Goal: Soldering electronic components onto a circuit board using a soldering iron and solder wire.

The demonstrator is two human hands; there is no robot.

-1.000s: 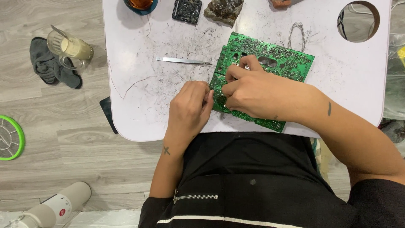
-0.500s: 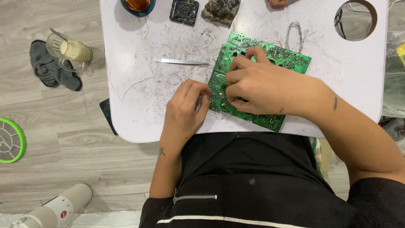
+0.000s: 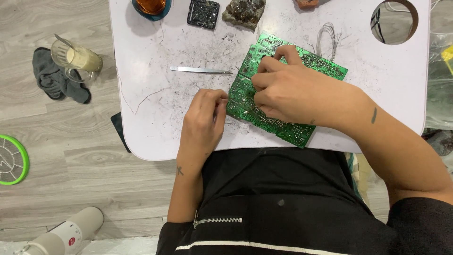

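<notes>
Your right hand point(image 3: 288, 92) lies on the green circuit board point(image 3: 325, 66) at mid-table, fingers curled and pressed onto it. Your left hand point(image 3: 204, 120) pinches at the board's left edge, fingers bunched together. Metal tweezers point(image 3: 200, 70) lie apart on the white table point(image 3: 151, 123).

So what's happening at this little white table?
A person sits at a white table with a green circuit board lying flat on it. The right hand rests on the board, fingers pressing down on it. The left hand pinches at the board's left edge. Metal tweezers lie unused beside it, among scattered wire scraps.
</notes>
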